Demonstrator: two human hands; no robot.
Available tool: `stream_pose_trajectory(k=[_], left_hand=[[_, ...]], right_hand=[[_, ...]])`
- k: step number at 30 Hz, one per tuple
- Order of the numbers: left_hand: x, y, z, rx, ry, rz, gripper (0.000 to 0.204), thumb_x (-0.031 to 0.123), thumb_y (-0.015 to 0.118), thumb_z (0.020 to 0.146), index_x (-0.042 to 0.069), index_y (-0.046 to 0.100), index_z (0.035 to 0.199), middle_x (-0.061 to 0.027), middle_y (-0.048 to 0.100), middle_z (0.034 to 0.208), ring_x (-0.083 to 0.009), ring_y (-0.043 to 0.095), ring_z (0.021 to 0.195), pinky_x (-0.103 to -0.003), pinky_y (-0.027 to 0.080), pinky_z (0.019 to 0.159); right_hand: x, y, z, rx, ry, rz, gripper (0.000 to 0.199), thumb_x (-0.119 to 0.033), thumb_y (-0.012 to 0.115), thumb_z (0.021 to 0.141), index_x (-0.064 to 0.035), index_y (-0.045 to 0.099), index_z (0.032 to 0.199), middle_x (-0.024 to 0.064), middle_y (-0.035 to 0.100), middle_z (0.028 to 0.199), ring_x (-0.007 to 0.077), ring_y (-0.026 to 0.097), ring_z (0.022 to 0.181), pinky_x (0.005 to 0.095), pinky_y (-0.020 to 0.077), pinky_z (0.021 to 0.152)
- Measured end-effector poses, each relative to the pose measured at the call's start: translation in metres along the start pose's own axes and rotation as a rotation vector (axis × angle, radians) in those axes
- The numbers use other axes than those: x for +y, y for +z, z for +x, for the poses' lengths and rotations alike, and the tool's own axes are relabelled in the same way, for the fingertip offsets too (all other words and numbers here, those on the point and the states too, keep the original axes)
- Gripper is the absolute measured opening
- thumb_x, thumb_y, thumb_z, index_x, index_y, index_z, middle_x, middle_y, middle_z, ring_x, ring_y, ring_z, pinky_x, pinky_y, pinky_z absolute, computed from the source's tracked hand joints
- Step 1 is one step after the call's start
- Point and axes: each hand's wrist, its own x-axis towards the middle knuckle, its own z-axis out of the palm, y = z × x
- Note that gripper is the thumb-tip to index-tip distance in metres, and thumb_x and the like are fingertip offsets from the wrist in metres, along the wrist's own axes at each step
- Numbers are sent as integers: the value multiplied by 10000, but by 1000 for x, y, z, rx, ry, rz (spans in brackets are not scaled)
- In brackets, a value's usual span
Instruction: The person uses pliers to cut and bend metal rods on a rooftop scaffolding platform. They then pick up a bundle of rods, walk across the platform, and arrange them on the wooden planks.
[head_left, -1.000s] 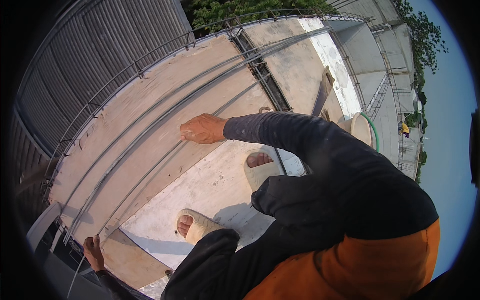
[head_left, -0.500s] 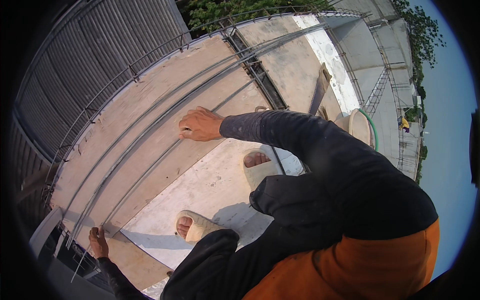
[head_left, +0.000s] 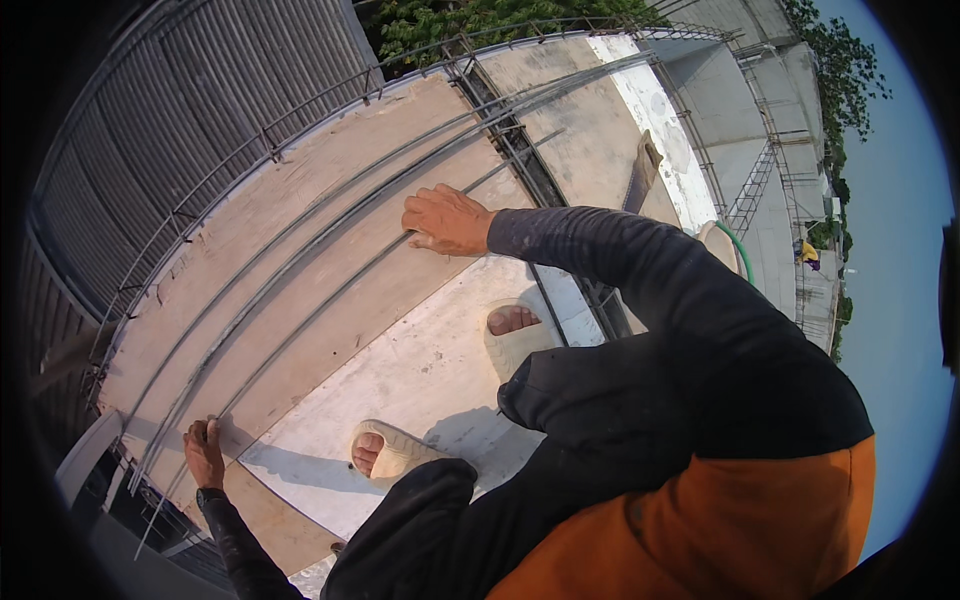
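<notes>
A long, thin steel rebar rod (head_left: 308,322) lies low across the brown plywood boards (head_left: 365,325), and both of my hands are on it. At the lower left my left hand (head_left: 205,455) grips the rod close to its near end, which sticks out past the board's edge. My right hand (head_left: 448,220) curls over the same rod further up, fingers closed around it. Beyond the right hand the rod's far end crosses a dark slot (head_left: 540,178) holding tied steel bars. Several other rebar rods (head_left: 331,226) run alongside, further from my feet.
My sandalled feet (head_left: 515,335) stand on a white-stained panel (head_left: 390,400). A handsaw (head_left: 642,175) and a bucket with a green rim (head_left: 718,243) lie to the right. Rebar cages (head_left: 265,140) line the outer edge, beside a corrugated roof (head_left: 210,110). A distant person (head_left: 806,253) is at far right.
Both hands have moved up and to the right, carrying the rod lengthwise. Its far end now reaches across the slot. My feet have stayed in place.
</notes>
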Motion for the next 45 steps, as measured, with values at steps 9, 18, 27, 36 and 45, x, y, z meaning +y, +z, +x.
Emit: stream_pose_trajectory(k=[9,18,27,36,45], left_hand=[[74,33,23,59,72,-13,345,356,697,964,13,662,948,-168,688,926,-378,613,900,-483,469,820],[88,36,27,91,42,37,383,396,653,1004,15,658,965,-163,669,927,-369,606,924,-471,462,844],[91,27,25,-63,-21,14,310,310,607,1034,9,659,979,-179,657,907,-386,600,890,-477,466,811],[207,78,62,79,143,-4,288,298,623,1021,13,663,1012,-181,673,946,-381,616,924,-476,473,837],[77,24,8,65,43,108,372,367,581,1052,28,639,911,-171,648,864,-379,600,848,-494,462,784]], right_hand=[[54,-28,-20,-166,63,-128,283,-328,684,962,-57,689,1045,119,671,1036,331,665,1051,473,546,888],[135,-40,-75,418,603,51,203,-169,586,946,-57,661,1098,141,677,1098,367,644,1067,480,527,918],[198,-25,-151,179,605,-86,327,-271,589,1014,-160,621,1319,98,616,1253,328,603,1176,469,539,950],[234,-32,-210,246,777,-250,389,-214,611,976,-88,586,1343,140,591,1310,345,563,1212,471,508,992],[60,-15,-34,306,-82,64,298,-292,651,988,-115,643,1227,90,601,1132,277,583,1108,441,493,937]])
